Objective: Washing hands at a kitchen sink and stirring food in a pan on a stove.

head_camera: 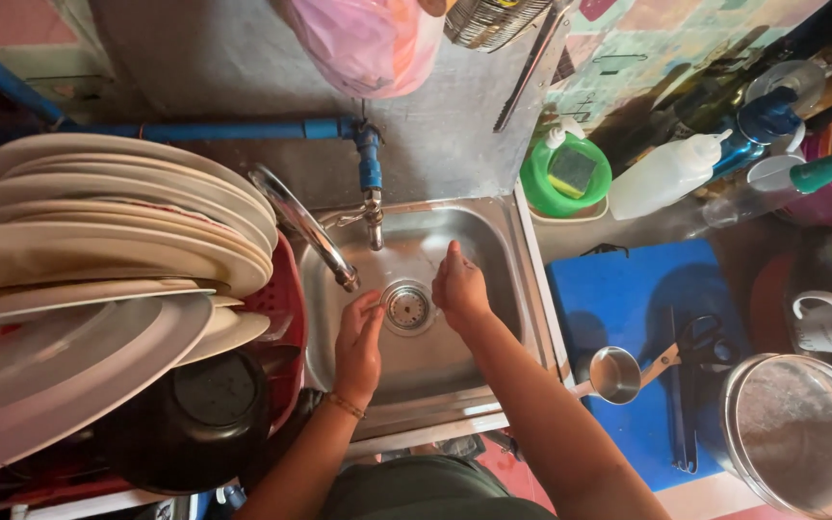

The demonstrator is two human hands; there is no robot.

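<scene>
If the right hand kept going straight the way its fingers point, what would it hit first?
Probably the sink's back wall, right of the tap valve. The right hand points up the basin, away from the person; depth is unclear.

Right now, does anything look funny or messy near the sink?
Mostly the plates: they lean in a slanting, uneven pile in the red rack beside the sink, over a black pan. Both hands, left hand and right hand, are in the sink by the drain. Nothing looks spilled or broken.

Round metal drain strainer [407, 307] sits flat at the steel sink's [493, 252] bottom centre.
</scene>
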